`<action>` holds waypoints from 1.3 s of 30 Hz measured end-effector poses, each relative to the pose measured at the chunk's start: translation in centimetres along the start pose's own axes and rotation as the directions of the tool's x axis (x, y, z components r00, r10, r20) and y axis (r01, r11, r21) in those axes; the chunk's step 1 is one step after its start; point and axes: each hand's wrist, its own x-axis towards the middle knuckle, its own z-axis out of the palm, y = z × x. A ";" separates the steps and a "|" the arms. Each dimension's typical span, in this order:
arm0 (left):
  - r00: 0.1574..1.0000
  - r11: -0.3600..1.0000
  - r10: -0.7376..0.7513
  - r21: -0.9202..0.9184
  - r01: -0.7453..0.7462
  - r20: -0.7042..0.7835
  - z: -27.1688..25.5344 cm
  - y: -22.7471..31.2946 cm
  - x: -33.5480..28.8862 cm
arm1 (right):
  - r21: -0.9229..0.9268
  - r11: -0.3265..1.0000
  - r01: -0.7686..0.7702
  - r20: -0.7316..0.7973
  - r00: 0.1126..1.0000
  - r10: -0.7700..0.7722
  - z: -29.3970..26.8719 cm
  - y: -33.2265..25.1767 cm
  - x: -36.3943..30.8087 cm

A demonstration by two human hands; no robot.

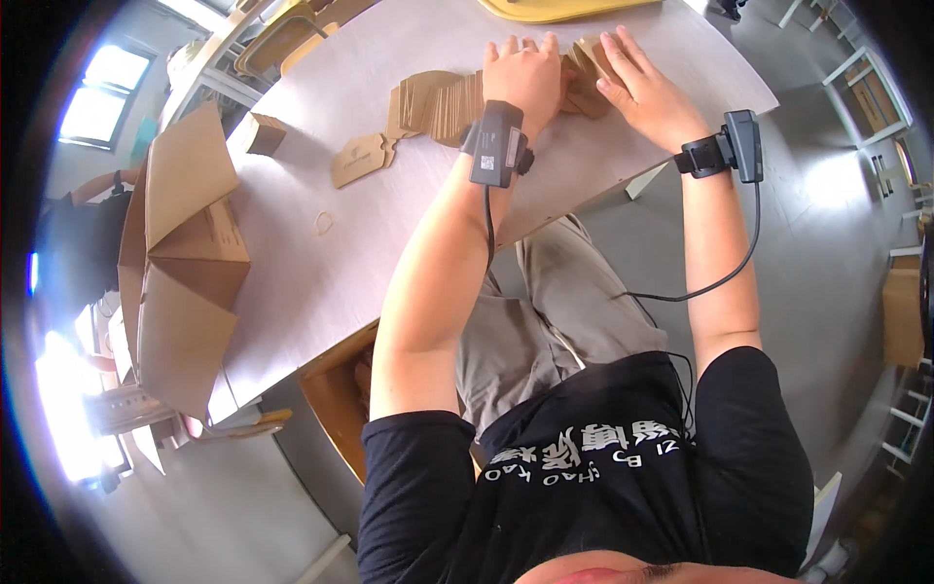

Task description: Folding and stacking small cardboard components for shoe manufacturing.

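Observation:
A long row of brown cardboard tags (443, 105) stands on edge, packed close together, across the far part of the table. My left hand (525, 78) lies over this row from above, its fingers bent over the far side and its palm hiding the tags beneath. At the row's right end, my right hand (647, 92) has its fingers stretched out and touches the last tags from the side. A few loose tags (362, 159) lie flat at the row's left end.
An open cardboard box (190, 234) with spread flaps stands at the table's left, a small stack of brown cards (261, 133) behind it. A rubber band (323, 223) lies on the pale table (292, 282). A yellow chair (559, 8) touches the far edge. Another person (83, 238) is at far left.

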 end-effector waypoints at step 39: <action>0.966 0.943 0.255 -0.233 -0.238 0.045 1.2 4.8 1.2 | -0.235 0.892 -0.385 0.028 0.915 0.402 1.5 9.8 0.6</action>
